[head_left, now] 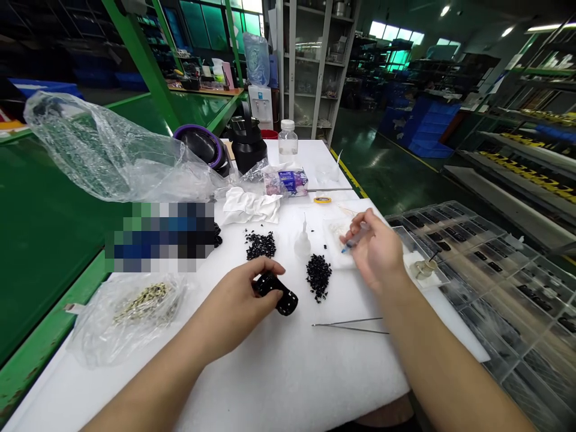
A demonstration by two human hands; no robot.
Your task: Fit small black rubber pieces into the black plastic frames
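My left hand (245,303) holds a curved black part (284,298) with small white dots between thumb and fingers. At the right, my right hand (375,249) grips a thin clear syringe (357,238) whose blue tip points down and left. Between the hands lies a pile of small black pieces (318,276), with a white squeeze bottle (302,243) upright behind it. A second black pile (261,245) is just beyond my left hand. Metal tweezers (346,325) lie on the white foam surface (306,384), partly behind my right forearm.
A plastic bag of small yellowish pieces (148,303) lies at left. Farther back are crumpled white tissue (252,206), a tissue pack (286,182), a black bottle (248,150) and a lidded jar (288,141). Right of my forearm, a tray (443,279) holds a small pot (423,269).
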